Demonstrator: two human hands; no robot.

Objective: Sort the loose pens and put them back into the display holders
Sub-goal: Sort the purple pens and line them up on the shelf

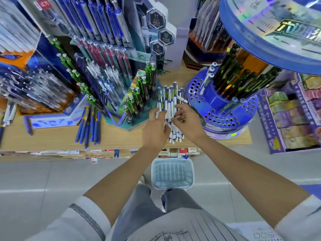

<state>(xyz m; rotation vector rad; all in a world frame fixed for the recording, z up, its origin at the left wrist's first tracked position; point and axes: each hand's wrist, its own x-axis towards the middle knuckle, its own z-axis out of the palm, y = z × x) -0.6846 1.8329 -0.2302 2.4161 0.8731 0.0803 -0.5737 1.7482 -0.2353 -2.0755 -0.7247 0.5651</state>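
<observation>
Seen from above, a person's left hand (156, 126) holds a fanned bundle of white-and-blue plastic pens (169, 103) over a pale wooden desk (52, 138), grip closed around the barrels. The right hand (186, 119) pinches one pen of the bundle with narrow fingertips. Just right stands a round blue display holder full of holes (217, 101), with dark green pens in it. Loose blue pens (90, 126) lie on the desk to the left. A pale blue plastic basket (172, 173) sits on the floor below.
</observation>
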